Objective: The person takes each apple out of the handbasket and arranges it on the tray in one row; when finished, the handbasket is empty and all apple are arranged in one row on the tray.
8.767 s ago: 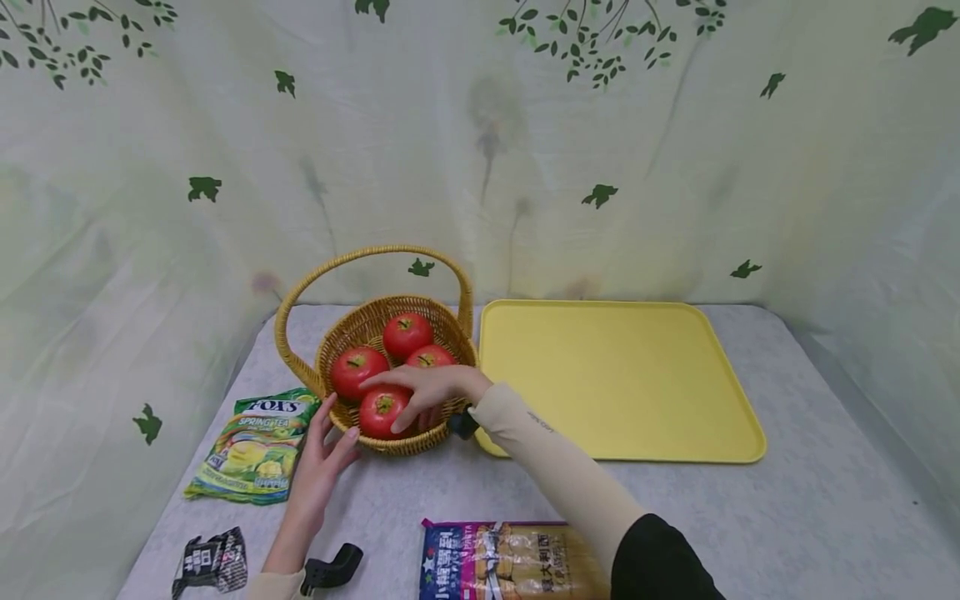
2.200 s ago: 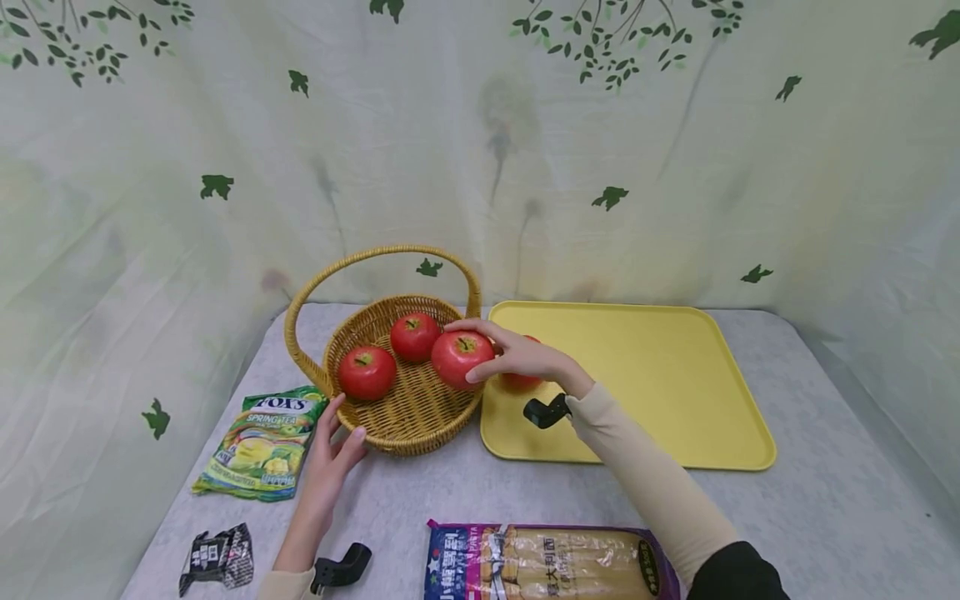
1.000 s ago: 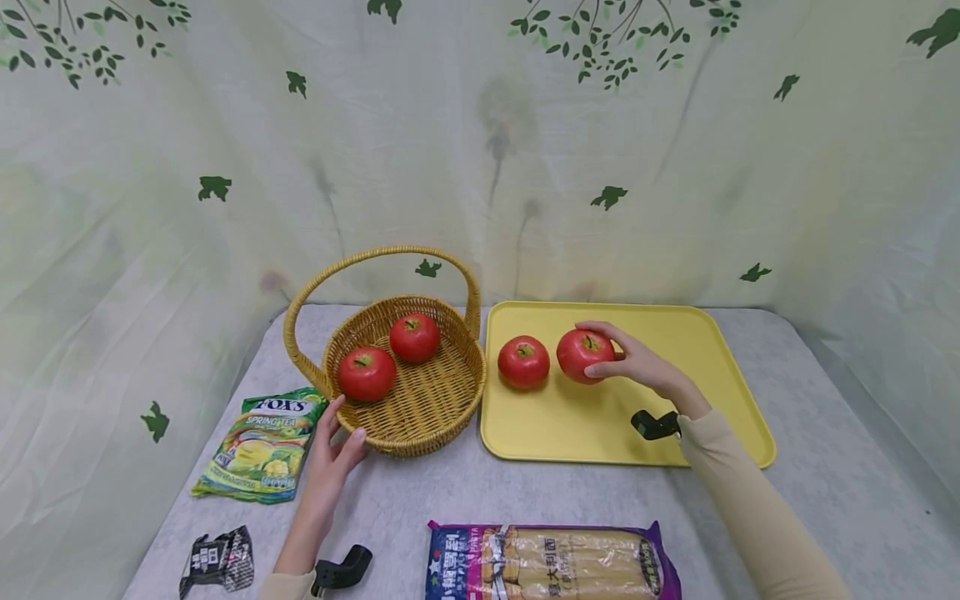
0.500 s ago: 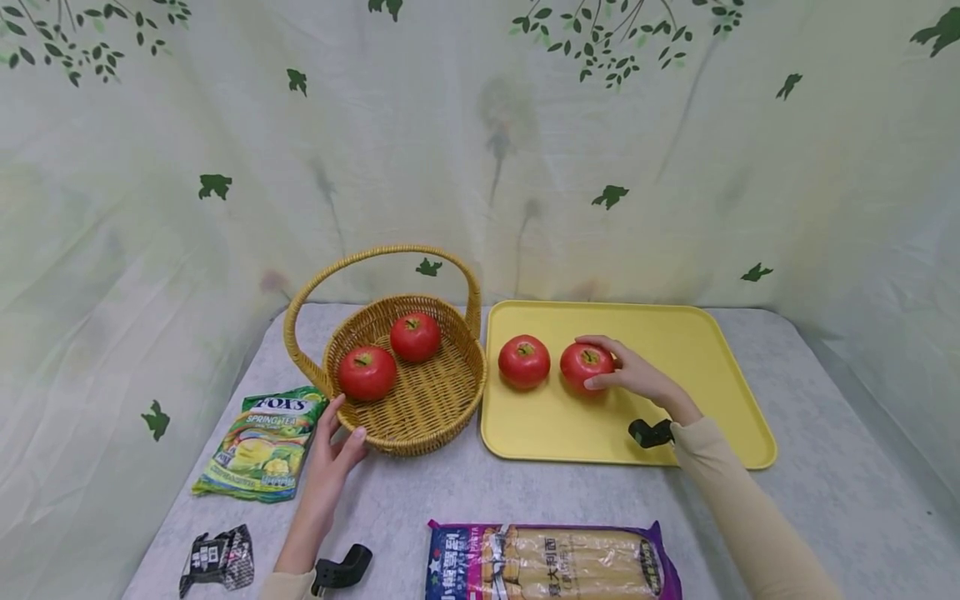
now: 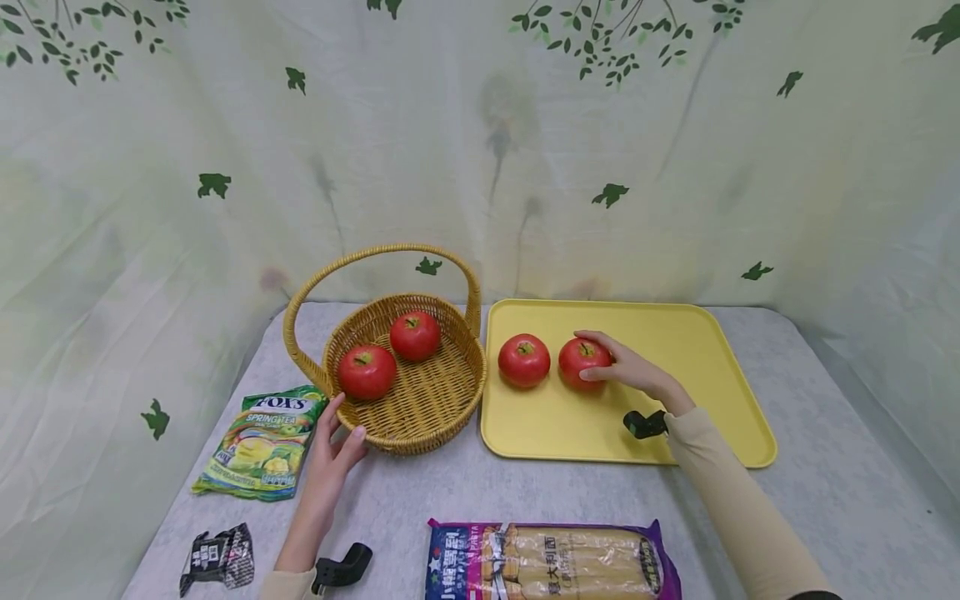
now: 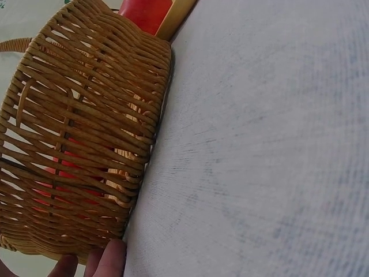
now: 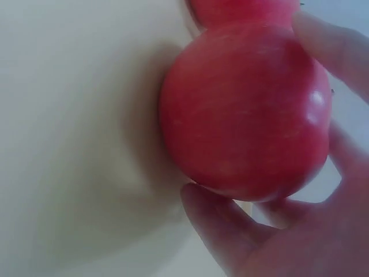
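My right hand [image 5: 637, 371] holds a red apple [image 5: 576, 360] on the yellow tray [image 5: 615, 433], thumb and fingers around its sides. In the right wrist view this apple [image 7: 242, 115] fills the middle, its underside at the tray surface. Another apple [image 5: 523, 362] sits to its left on the tray. Two more apples, one at the left [image 5: 367, 372] and one at the back [image 5: 415, 336], lie in the wicker basket [image 5: 427, 417]. My left hand [image 5: 326, 458] rests its fingers against the basket's near left side; the left wrist view shows the fingertips [image 6: 112, 259] at the weave.
Left of the basket lies a green FOX'S candy bag [image 5: 258, 446], with a small black wrapped packet [image 5: 217, 557] nearer the front. A long pasta package [image 5: 555, 562] lies at the front edge. The basket's tall handle [image 5: 382, 250] arches above it. A patterned curtain stands behind the table.
From the basket, my right hand has carried apples to the tray: one stood there first, then the second came down beside it. Lately the held apple has shifted slightly. My left hand stays put.
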A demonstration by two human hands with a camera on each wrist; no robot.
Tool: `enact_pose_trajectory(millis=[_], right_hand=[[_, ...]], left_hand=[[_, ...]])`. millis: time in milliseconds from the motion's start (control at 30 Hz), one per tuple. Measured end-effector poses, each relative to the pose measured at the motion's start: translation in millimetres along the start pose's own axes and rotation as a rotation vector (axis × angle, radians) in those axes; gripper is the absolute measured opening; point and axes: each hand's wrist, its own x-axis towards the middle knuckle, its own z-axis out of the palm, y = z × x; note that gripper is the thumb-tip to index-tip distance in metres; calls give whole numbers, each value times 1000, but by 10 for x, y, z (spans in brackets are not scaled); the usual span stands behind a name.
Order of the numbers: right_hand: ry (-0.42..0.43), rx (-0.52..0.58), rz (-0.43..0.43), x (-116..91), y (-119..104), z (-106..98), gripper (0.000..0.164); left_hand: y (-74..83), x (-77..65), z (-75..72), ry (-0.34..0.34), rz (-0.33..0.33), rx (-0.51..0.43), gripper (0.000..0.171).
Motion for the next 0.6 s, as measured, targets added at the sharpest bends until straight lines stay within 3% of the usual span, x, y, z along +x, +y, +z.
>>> enact_pose_trajectory(millis=[133, 400, 600], right_hand=[[5, 34, -32, -31, -101, -26, 67], [82, 83, -144, -134, -564, -65, 59], [60, 127, -220, -88, -791, 55, 53]], left_hand=[[-7, -1, -3, 1, -1, -1, 60], [-17, -2, -2, 4, -1, 2, 60], [-10, -5, 1, 3, 5, 3, 60]])
